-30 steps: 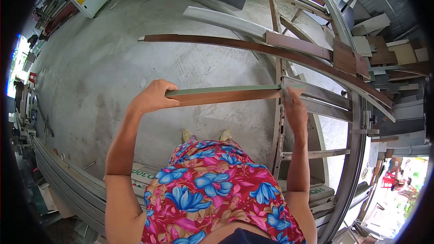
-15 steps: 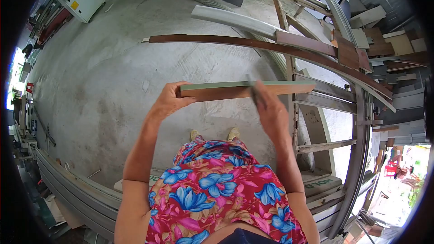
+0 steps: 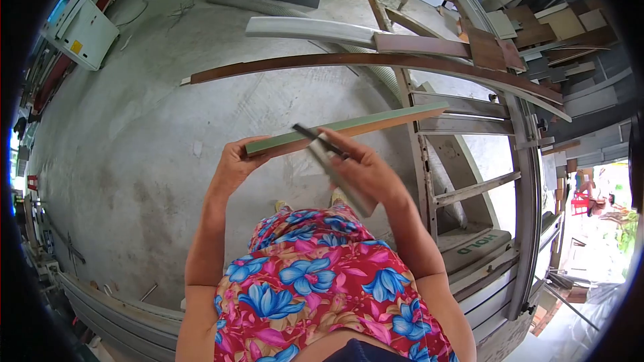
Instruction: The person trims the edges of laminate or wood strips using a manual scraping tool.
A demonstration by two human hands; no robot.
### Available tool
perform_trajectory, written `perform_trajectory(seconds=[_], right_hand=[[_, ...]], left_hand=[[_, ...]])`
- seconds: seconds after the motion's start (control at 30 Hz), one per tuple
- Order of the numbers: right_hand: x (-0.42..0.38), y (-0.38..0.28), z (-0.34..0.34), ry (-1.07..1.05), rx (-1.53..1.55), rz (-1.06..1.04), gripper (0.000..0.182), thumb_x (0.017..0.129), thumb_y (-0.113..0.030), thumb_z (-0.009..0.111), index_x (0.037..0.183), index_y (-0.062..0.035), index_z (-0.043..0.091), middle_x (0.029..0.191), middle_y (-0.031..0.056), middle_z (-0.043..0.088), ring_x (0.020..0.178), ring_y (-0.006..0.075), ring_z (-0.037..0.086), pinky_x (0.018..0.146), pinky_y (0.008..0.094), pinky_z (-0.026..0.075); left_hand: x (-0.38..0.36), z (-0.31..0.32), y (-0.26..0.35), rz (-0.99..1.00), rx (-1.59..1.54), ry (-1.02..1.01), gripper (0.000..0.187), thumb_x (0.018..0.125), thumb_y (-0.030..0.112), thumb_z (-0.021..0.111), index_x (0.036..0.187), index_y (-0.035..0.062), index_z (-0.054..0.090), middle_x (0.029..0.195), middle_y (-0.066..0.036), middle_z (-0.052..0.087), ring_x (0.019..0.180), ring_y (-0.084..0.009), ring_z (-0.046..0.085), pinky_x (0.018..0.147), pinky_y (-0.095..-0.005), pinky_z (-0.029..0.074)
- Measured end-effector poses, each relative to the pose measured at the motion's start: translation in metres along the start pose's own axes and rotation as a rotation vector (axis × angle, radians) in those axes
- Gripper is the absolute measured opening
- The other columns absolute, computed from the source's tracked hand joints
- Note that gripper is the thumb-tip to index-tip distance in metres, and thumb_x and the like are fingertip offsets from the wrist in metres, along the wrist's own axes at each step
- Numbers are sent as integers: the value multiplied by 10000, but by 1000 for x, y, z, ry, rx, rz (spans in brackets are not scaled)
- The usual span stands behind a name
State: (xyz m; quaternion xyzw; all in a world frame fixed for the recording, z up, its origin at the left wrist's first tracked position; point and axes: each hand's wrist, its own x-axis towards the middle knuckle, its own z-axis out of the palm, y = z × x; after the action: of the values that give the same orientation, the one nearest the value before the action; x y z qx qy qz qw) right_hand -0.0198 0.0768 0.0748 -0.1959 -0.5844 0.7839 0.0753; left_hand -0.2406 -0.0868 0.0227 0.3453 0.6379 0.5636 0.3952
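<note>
My left hand is closed around the near-left end of a long narrow board with a green upper edge and a brown face. The board slants up to the right, held in front of my body. In my right hand is a flat, pale hand tool with a dark strip at its end, slightly blurred. The dark end lies across the board's green edge, close to my left hand. My right fingers cover part of the tool, so its exact kind is not clear.
A metal frame stands at my right, with a long brown strip and a pale curved panel reaching left from it. Stacked boards lie beyond. A white machine is far left; metal rails run at lower left.
The board's far end has tipped upward and its left end has come lower. My right hand has moved left along the board with the tool, which now shows more clearly.
</note>
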Motion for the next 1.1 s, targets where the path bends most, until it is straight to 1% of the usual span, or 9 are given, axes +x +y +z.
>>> perform_trajectory(seconds=[0.07, 0.2, 0.53, 0.6, 0.73, 0.83, 0.93, 1.03, 1.1], right_hand=[[-4, 7, -39, 88, 144, 172, 517, 897, -132, 539, 1389, -156, 383, 903, 59, 576, 682, 112, 579, 603, 233, 498], [-19, 30, -107, 387, 469, 186, 219, 907, -226, 566, 1056, -74, 514, 894, 72, 585, 646, 128, 583, 488, 252, 455], [-34, 79, -379, 718, 439, 25, 244, 860, -283, 632, 926, -61, 554, 783, 43, 610, 640, 165, 608, 532, 274, 509], [-30, 71, -414, 999, 374, -101, 228, 843, -184, 610, 1008, -37, 554, 807, 69, 599, 662, 222, 614, 560, 323, 525], [-23, -19, -283, 925, -510, -300, 392, 847, -142, 538, 1207, 10, 514, 852, 99, 629, 715, 191, 623, 635, 321, 520], [-5, -33, -215, 729, -898, 83, 430, 861, -147, 491, 1284, -70, 482, 889, 149, 645, 782, 220, 645, 672, 362, 512], [7, 3, -193, 693, -1515, -103, 406, 873, -174, 451, 1275, -154, 499, 928, 199, 641, 813, 288, 650, 695, 406, 505], [8, -21, -127, 601, -1415, 192, 411, 877, -162, 413, 1281, -193, 485, 1016, 216, 613, 856, 359, 623, 713, 441, 499], [11, -10, -95, 505, -1461, 43, 432, 879, -129, 408, 1305, -192, 444, 996, 196, 600, 834, 355, 624, 691, 443, 501]], left_hand=[[-4, -3, 5, 12, 92, 36, 307, 776, -11, 675, 1081, 17, 652, 893, -2, 660, 777, -54, 572, 698, -204, 475], [-10, -12, 10, -27, 95, 63, 311, 763, 8, 688, 1071, -3, 646, 910, -10, 656, 801, -62, 566, 727, -214, 465], [-26, -52, 18, -74, 87, 146, 344, 740, 61, 719, 1071, 0, 649, 907, -36, 658, 811, -86, 588, 742, -240, 479], [-27, -55, 24, -84, 50, 152, 348, 736, 66, 722, 1069, -1, 649, 909, -36, 659, 813, -89, 590, 747, -244, 484], [-29, -59, 33, -82, 58, 161, 351, 736, 68, 719, 1072, -6, 645, 915, -39, 661, 813, -90, 594, 748, -240, 494], [-28, -57, 42, -87, 60, 171, 352, 741, 71, 717, 1076, -5, 642, 920, -42, 662, 813, -87, 595, 740, -235, 495], [-25, -56, 42, -75, 55, 157, 354, 745, 72, 717, 1082, -2, 638, 922, -42, 663, 812, -86, 596, 738, -238, 498], [-22, -58, 34, -79, 76, 147, 348, 746, 57, 712, 1081, -5, 637, 920, -38, 662, 810, -86, 595, 738, -240, 501], [-19, -57, 27, -83, 62, 131, 348, 744, 42, 708, 1081, -8, 635, 919, -36, 661, 810, -85, 593, 744, -239, 501]])
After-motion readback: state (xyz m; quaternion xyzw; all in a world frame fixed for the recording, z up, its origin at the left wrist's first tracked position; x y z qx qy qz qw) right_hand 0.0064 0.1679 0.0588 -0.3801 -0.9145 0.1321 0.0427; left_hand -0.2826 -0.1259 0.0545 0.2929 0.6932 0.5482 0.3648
